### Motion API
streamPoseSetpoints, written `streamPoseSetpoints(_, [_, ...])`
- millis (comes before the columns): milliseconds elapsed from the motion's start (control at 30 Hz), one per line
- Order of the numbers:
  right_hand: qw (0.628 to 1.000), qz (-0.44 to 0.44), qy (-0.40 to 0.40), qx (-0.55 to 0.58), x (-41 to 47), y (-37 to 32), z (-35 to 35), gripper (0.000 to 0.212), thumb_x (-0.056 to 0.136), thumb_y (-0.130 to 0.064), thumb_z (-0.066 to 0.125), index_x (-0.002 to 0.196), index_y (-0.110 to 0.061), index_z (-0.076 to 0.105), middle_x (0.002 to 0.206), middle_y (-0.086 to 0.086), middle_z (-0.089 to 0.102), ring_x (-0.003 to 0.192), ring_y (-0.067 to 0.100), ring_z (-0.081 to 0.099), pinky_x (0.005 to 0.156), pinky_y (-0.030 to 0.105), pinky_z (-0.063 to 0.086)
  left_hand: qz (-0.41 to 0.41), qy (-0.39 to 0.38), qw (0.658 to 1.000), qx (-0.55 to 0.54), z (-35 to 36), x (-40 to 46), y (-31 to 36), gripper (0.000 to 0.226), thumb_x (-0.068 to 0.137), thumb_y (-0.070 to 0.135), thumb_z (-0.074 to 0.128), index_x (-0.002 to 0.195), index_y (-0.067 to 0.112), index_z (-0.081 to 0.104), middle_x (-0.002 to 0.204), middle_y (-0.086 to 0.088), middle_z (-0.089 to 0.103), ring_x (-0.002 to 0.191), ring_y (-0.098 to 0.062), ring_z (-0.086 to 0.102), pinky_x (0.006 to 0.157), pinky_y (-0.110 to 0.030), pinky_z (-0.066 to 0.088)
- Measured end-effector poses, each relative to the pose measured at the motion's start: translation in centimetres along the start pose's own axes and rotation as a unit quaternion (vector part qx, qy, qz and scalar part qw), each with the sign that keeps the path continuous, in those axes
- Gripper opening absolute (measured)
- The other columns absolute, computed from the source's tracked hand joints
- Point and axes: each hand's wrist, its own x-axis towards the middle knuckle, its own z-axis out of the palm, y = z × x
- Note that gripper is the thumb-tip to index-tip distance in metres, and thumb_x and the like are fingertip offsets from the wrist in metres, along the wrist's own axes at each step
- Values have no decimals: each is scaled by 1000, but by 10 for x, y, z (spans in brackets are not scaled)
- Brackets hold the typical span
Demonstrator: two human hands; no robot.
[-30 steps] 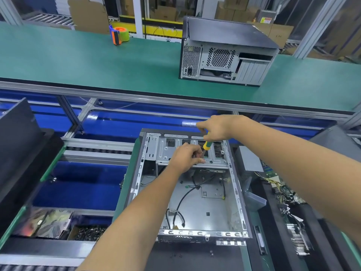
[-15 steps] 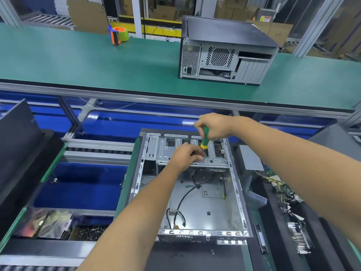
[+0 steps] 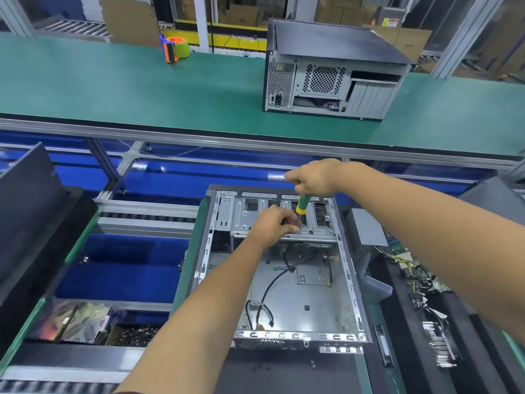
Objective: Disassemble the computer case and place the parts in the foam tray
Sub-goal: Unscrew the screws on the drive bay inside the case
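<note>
While lying open-side up on the near workstation, computer case (image 3: 284, 268): side panel off, bare metal floor showing, loose black cables (image 3: 272, 285) trailing across it. Drive cage (image 3: 284, 220) spanning the far end of the chassis. Right hand (image 3: 315, 177) clenched round the top of a green-and-yellow screwdriver (image 3: 302, 204), held nearly upright, tip down at the cage. Left hand (image 3: 272, 226) resting on the cage just beside the shaft, fingers curled and pinching near the tip; whether on the shaft or a screw, cannot tell. Both forearms reaching in from the near edge.

Just right of the case, a grey metal box (image 3: 369, 231), then black foam tray (image 3: 454, 322) holding circuit boards and yellow-wired cabling. A few small screws (image 3: 261, 367) scattered on the dark mat in front of the case. To the left, a bin of shiny bagged parts (image 3: 71, 322) and a box of dark small pieces (image 3: 136, 335), with blue troughs beyond. Farther off, on the green conveyor belt (image 3: 113, 89), a second closed case (image 3: 332, 72) showing its rear panel, and an orange-and-green tape dispenser (image 3: 174, 49) well apart from it.
</note>
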Motion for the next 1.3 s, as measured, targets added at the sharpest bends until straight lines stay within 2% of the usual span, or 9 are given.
streamPoseSetpoints(167, [978, -37, -32, 203, -3, -1, 5, 20, 81, 4, 58, 76, -15, 59, 87, 3, 59, 74, 21, 53, 62, 37, 48, -6, -5, 1000, -15, 0, 2, 0, 14, 81, 28, 86, 83, 30, 72, 94, 12, 77, 98, -14, 67, 88, -42, 54])
streamPoseSetpoints(333, [993, -11, -44, 108, -5, -9, 4, 24, 88, -12, 63, 107, -22, 54, 88, 1, 51, 73, 20, 51, 63, 37, 43, -6, 6, 1000, 0, 1, 2, -2, 18, 79, 32, 87, 80, 31, 69, 93, 9, 78, 98, -17, 64, 87, -43, 52])
streamPoseSetpoints(433, [999, 21, -38, 4, -6, -13, -1, 16, 104, -36, 43, 106, -20, 44, 86, 0, 47, 73, 20, 47, 71, 39, 40, -10, 4, 1000, 2, 1, 1, -2, 18, 79, 33, 87, 80, 31, 69, 92, 9, 77, 97, -16, 64, 87, -43, 52])
streamPoseSetpoints(733, [994, -43, -40, 91, -9, -10, -4, 14, 89, -1, 52, 89, -15, 55, 92, 0, 53, 83, 27, 53, 71, 42, 50, -24, 12, 1000, 3, 2, 3, -2, 16, 76, 32, 89, 86, 26, 78, 84, 17, 73, 93, -12, 61, 82, -36, 50])
streamPoseSetpoints(833, [984, -75, -9, 162, -8, -16, 5, 29, 79, 12, 49, 75, -15, 61, 89, 1, 60, 87, 21, 57, 64, 28, 45, -26, 12, 1000, -3, 3, 4, -5, 16, 78, 30, 88, 91, 26, 80, 89, 15, 76, 99, -13, 61, 87, -37, 51])
streamPoseSetpoints(967, [994, -29, 12, 101, -2, -16, 8, 19, 88, -13, 64, 104, -14, 55, 92, 2, 54, 75, 22, 51, 60, 35, 42, -32, 7, 999, -11, 2, 4, -5, 13, 78, 29, 88, 84, 31, 78, 93, 11, 77, 100, -14, 64, 91, -39, 52])
streamPoseSetpoints(1067, [999, 36, 14, -38, -3, -17, 4, 22, 103, -42, 41, 101, -21, 46, 81, -4, 46, 70, 17, 47, 60, 36, 32, -36, 6, 999, -8, 4, 4, -1, 14, 77, 30, 89, 87, 29, 79, 95, 12, 77, 99, -10, 65, 92, -38, 53])
streamPoseSetpoints(1167, [998, 37, 0, -57, 0, -17, 1, 22, 107, -35, 28, 96, -24, 44, 80, -5, 43, 73, 16, 45, 64, 36, 31, -33, 5, 999, -23, 5, 7, -4, 14, 77, 29, 89, 87, 28, 79, 94, 13, 77, 96, -8, 67, 92, -37, 54])
streamPoseSetpoints(1300, [1000, 2, 17, -27, -2, -14, 3, 10, 93, -20, 46, 85, -26, 46, 84, -4, 54, 73, 20, 46, 59, 32, 29, -22, 6, 999, -28, 4, 5, -4, 14, 77, 22, 89, 87, 18, 80, 93, 10, 78, 91, -7, 70, 90, -37, 55])
